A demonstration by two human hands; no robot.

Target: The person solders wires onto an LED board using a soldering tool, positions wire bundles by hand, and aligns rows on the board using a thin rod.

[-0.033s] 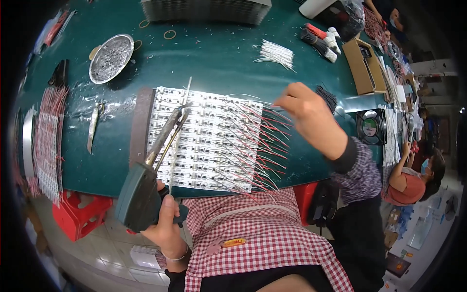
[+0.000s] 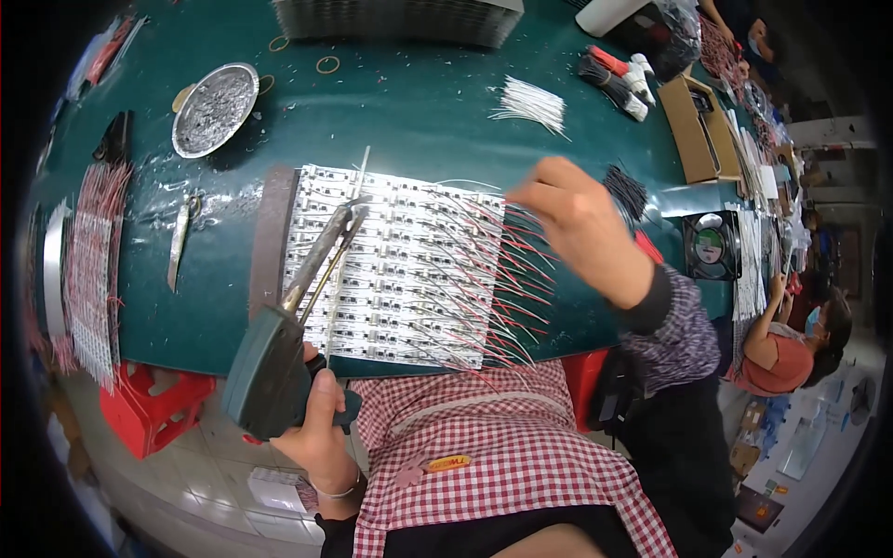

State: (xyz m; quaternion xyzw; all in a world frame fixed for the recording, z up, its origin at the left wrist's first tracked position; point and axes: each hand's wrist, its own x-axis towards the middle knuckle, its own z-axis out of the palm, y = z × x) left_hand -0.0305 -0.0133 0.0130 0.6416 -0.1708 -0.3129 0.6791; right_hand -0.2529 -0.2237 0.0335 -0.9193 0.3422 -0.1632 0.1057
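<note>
The left hand (image 2: 321, 423) grips a soldering gun (image 2: 279, 358) over the white circuit panel (image 2: 391, 265) on the green table (image 2: 419, 112), the right hand (image 2: 577, 223) pinches thin wires (image 2: 502, 270), so soldering seems underway and the tip must next meet a wire end.

- Soldering gun (image 2: 279, 358): dark green body, metal tip slanting over the panel's left part, past the bench's near edge.
- White circuit-strip panel (image 2: 391, 265): flat at the near edge, red and white wires (image 2: 502, 279) fanning off its right side.
</note>
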